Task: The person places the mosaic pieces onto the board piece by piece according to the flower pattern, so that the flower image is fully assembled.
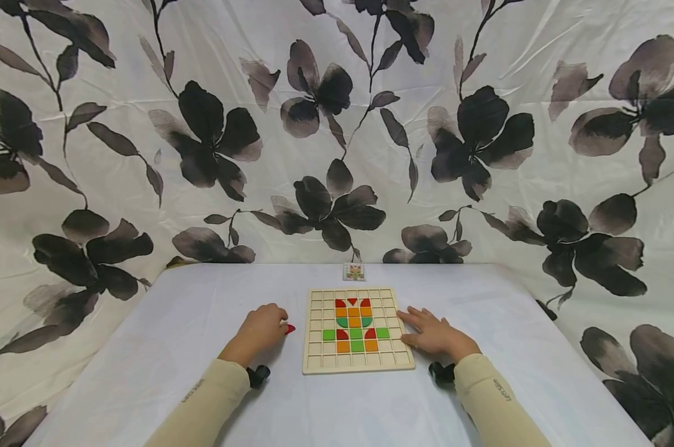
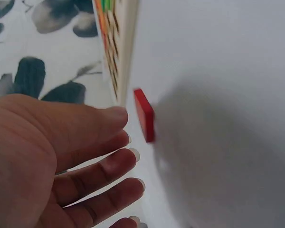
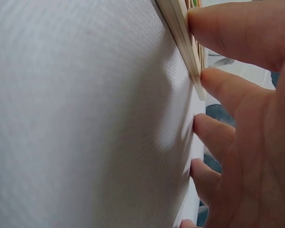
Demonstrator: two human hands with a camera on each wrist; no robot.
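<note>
Left of the wooden grid board [image 1: 314,360], my left hand [image 1: 261,329] is beside a small red tile [image 1: 290,329]. In the left wrist view, that red tile [image 2: 143,115] appears just beyond the thumb tip, with a narrow gap between them. The fingers of this hand are loosely bent with nothing between them. On the board, red, orange and green tiles [image 1: 356,333] form a symmetrical figure. My right hand [image 1: 434,334] rests at the board's right edge. Thumb and index finger touch the board's wooden rim [image 3: 183,42] in the right wrist view, the other fingers spread on the cloth.
A small pattern card [image 1: 354,272] lies behind the board near the table's far edge. White cloth covers the table [image 1: 202,298]. Behind it hangs a floral curtain [image 1: 392,143]. Each wrist bears a black device [image 1: 258,376].
</note>
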